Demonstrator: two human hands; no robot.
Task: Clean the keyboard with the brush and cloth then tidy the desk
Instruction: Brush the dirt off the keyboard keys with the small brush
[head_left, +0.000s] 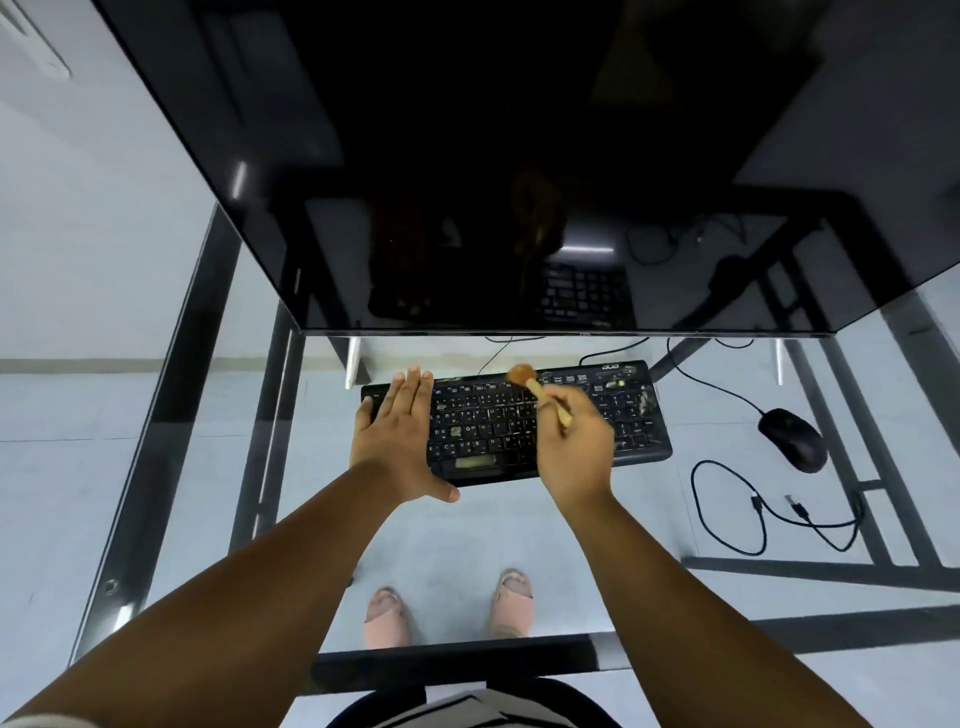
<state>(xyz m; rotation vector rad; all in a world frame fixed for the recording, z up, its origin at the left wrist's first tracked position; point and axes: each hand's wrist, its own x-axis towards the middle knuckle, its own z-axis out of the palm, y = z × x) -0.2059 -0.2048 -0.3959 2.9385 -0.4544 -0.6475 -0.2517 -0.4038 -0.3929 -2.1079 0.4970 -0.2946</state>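
Left hand: your left hand (397, 431) lies flat on the left end of the keyboard (514, 423), fingers straight and together pointing toward the monitor (519, 171), thumb spread out past the near edge. It pins the board; it grips nothing.
Keyboard: black, on the glass desk (493, 530) just under the monitor's lower edge, long axis running left to right across your view. Pale smudges show on the space bar and on several keys; more sit at the right end, near the number pad.
Brush: the brush (535, 387) is pinched in your right hand, handle slanting from near-right up to far-left, brown bristle head on or just over the top row, about mid-board. I cannot tell whether the bristles touch the keys.
Right hand: your right hand (574, 447) hovers over the right-centre of the board, fingers curled around the handle.
Deciding relation: the dirty keys lie on both sides of the bristle head, along the board's long axis, so sweep sideways, row by row, I judge. The left part is under your flat palm; that hand must shift for the brush to reach it.
Right of the board: a mouse (792, 439) and a loose looped cable (769, 514) lie well apart from the keyboard, for tidying later.
Cloth: not in view.
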